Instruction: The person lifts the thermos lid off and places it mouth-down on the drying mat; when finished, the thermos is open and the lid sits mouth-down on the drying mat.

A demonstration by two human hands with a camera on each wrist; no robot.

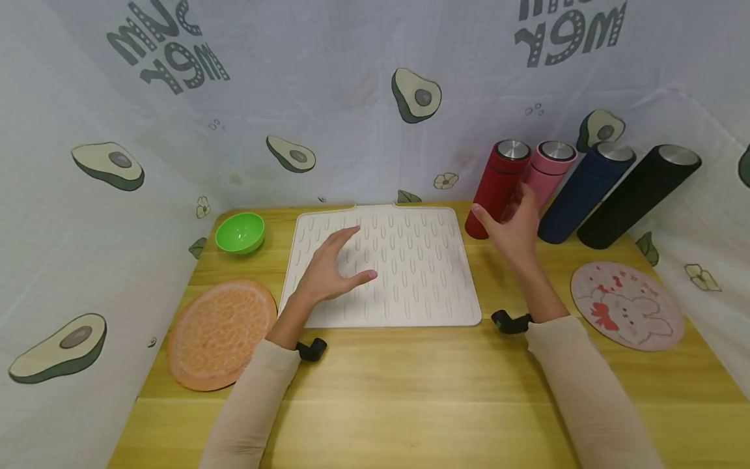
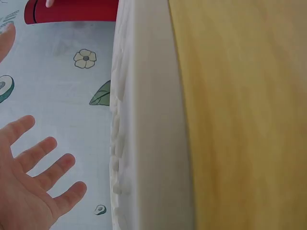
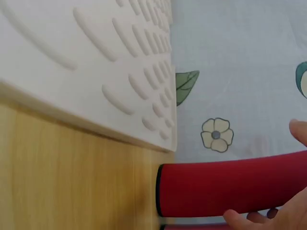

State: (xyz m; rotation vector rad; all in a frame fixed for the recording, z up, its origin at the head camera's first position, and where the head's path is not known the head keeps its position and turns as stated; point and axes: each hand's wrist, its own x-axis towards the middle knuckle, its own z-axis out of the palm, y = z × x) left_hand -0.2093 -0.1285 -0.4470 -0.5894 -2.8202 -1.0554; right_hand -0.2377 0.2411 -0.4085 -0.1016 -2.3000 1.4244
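Note:
A red flask (image 1: 495, 185) with a silver lid stands upright at the back right. Around it reaches my right hand (image 1: 515, 228), its fingers on the side facing a pink flask (image 1: 547, 170). In the right wrist view the thumb (image 3: 298, 132) is apart from the red flask's wall, while fingertips (image 3: 235, 218) lie at the opposite side. My left hand (image 1: 325, 270) hovers over a white ridged mat (image 1: 410, 273), fingers spread and holding nothing.
A navy flask (image 1: 586, 192) and a black flask (image 1: 638, 195) stand right of the pink one. At left are a green bowl (image 1: 240, 233) and a round orange mat (image 1: 222, 335). A pink rabbit mat (image 1: 627, 306) lies at right. Patterned cloth hangs behind the wooden table (image 1: 410, 397).

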